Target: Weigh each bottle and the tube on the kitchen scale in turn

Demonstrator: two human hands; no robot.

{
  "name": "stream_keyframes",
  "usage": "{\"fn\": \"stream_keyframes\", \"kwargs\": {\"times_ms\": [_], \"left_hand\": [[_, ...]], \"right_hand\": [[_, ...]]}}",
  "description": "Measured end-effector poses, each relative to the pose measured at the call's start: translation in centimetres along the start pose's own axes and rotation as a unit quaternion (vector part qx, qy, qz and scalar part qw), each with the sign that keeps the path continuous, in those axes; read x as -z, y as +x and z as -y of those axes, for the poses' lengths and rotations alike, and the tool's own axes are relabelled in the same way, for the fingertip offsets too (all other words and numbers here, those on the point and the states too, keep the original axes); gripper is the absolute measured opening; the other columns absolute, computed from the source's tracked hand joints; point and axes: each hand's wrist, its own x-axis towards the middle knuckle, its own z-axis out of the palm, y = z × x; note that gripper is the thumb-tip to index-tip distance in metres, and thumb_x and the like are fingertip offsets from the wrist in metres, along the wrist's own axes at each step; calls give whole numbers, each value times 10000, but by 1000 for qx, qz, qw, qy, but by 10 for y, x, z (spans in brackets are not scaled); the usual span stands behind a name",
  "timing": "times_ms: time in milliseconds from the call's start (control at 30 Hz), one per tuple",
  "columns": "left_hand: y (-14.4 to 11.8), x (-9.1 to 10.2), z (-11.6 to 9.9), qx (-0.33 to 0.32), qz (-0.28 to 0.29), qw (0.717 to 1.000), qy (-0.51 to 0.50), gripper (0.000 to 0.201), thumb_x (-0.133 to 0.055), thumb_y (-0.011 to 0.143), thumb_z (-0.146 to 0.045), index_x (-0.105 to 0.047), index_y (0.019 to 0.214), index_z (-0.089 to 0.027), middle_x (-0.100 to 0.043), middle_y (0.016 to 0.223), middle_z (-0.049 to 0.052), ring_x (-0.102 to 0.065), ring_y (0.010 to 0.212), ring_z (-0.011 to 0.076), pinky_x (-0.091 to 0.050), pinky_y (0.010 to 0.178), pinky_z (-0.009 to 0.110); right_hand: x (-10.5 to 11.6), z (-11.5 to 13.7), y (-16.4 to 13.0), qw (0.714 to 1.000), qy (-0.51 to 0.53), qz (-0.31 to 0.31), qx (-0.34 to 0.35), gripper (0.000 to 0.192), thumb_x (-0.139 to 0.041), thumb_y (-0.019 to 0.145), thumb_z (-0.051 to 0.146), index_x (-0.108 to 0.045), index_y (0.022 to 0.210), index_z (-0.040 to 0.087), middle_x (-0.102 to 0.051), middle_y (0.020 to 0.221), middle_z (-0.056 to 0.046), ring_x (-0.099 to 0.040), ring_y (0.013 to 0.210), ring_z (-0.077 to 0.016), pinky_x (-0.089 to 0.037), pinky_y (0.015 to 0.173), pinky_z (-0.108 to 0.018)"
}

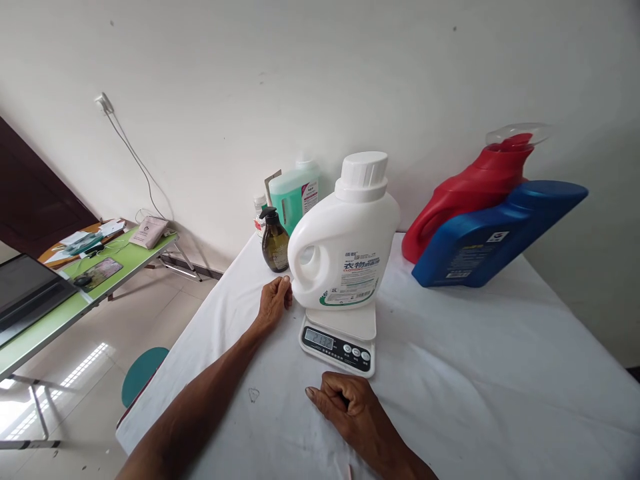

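A large white laundry disinfectant jug [345, 240] stands upright on a small kitchen scale [337, 343], its lid on. The scale's lit display seems to read 2132. My left hand [275, 298] rests on the cloth just left of the jug's base, fingers curled in with nothing seen in them. Below the scale's front edge lies my right hand [347, 403], loosely fisted and apart from the scale, also with nothing visible in it. A dark pump bottle [275, 243] stands just behind my left hand.
White cloth covers the table [440, 387]. Behind the jug are a green jug [289, 200] and a small white bottle [259, 208]. To the right, a red jug [465, 190] and a blue jug [475, 233] lean together. A green table [113, 267] with a laptop [27, 293] and a teal stool [143, 373] stand left.
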Motion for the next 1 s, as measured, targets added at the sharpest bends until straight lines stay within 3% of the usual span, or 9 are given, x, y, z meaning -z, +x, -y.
{"fn": "stream_keyframes", "kwargs": {"times_ms": [1000], "left_hand": [[-1,0,-2,-1,-2,1000,28,605,-544,913,-744,-497,644,-203,-510,551,-17,-462,499,113,-380,525,280]], "right_hand": [[1,3,-1,1000,5,3,1,482,-531,982,343,-176,667,257,-231,601,64,-239,546,-120,-231,509,-292]]}}
